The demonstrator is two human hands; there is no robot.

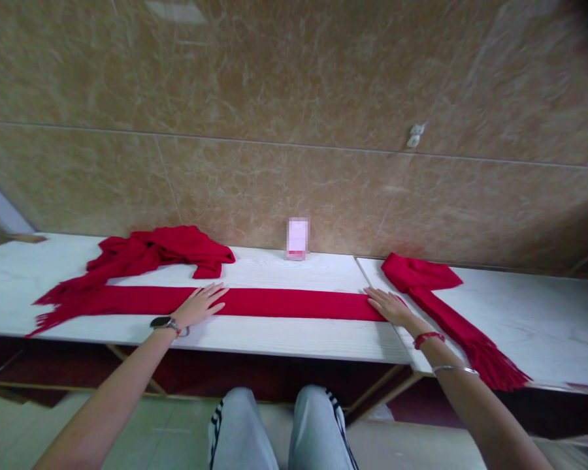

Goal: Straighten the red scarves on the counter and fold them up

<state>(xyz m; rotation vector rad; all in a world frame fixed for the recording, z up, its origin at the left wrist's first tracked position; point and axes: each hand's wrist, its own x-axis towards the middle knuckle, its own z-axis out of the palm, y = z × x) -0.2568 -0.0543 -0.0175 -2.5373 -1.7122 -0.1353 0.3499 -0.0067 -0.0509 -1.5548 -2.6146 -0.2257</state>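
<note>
A long red scarf (294, 303) lies stretched flat across a white table (274, 339), its fringed end at the left. My left hand (200, 305) rests palm down on the scarf left of centre, fingers spread. My right hand (389, 307) lies flat on the scarf's right end, fingers stretched out. A crumpled red scarf (171, 251) sits bunched behind the flat one at the back left. Another red scarf (441, 307) lies on the adjoining table (543, 326) at the right, its fringe hanging near the front edge.
A small pink upright card (297, 239) stands at the back of the table against a brown marbled wall (294, 130). My knees in grey trousers (279, 431) are under the table's front edge. The two tables meet at a seam beside my right hand.
</note>
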